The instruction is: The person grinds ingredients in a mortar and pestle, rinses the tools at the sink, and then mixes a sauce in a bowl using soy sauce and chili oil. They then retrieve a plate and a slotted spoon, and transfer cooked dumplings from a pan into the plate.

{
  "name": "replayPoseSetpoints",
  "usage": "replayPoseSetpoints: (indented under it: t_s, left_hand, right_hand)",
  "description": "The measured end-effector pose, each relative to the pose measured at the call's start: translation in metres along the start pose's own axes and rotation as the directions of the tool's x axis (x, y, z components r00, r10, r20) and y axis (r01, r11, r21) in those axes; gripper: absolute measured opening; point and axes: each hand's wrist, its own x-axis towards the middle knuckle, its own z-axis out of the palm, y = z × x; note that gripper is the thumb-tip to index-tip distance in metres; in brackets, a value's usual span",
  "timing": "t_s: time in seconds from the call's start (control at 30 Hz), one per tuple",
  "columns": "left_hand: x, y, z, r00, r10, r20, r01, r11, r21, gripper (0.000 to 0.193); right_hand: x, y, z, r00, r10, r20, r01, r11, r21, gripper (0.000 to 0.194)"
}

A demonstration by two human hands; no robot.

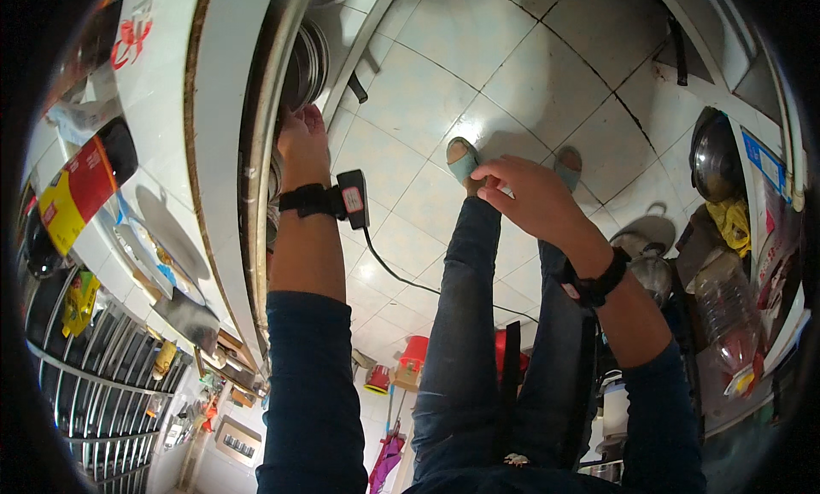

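Observation:
My left hand [301,132] reaches under the edge of a white counter, beside a stack of round metal pans or lids [311,64] on a shelf. Its fingertips are near the lowest rim; whether they grip it cannot be told. A strap with a small black device [352,199] and a cable sits on the left wrist. My right hand [522,189] hangs over the tiled floor [410,141] in front of my legs, fingers loosely curled and apart, holding nothing. A black strap [596,279] circles the right wrist.
On the counter [224,109] at left lie a dark bottle with a red and yellow label [80,196], and a cleaver blade [187,318]. At right stand a lidded metal pot [650,273], a clear plastic bottle [727,308] and a glass lid [721,157]. The cable crosses before my legs.

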Motion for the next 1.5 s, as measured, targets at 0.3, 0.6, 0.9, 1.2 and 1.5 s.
replayPoseSetpoints:
  t_s: [0.3, 0.6, 0.9, 1.2, 1.5]
  left_hand:
    - [-0.018, 0.003, 0.010, 0.980, 0.191, -0.048, -0.183, 0.974, 0.130, 0.026]
    - [-0.011, 0.013, -0.024, 0.914, 0.248, 0.320, -0.202, 0.965, -0.169, 0.029]
    - [0.006, 0.008, -0.022, 0.968, 0.233, 0.091, -0.204, 0.946, -0.250, 0.029]
    - [0.004, 0.010, -0.028, 0.968, 0.233, 0.088, -0.193, 0.926, -0.323, 0.025]
    - [0.010, 0.010, -0.019, 0.979, 0.197, 0.047, -0.173, 0.935, -0.309, 0.025]
  right_hand:
    - [0.097, -0.039, 0.008, 0.989, -0.122, -0.080, 0.117, 0.991, -0.062, 0.018]
    - [0.230, -0.085, 0.060, 0.891, -0.215, -0.399, 0.152, 0.971, -0.182, 0.028]
    - [0.260, -0.107, 0.082, 0.883, -0.042, -0.467, -0.021, 0.991, -0.130, 0.021]
    - [0.264, -0.109, 0.084, 0.830, 0.032, -0.556, 0.023, 0.996, 0.092, 0.045]
    - [0.272, -0.100, 0.094, 0.819, -0.096, -0.565, 0.062, 0.995, -0.079, 0.034]
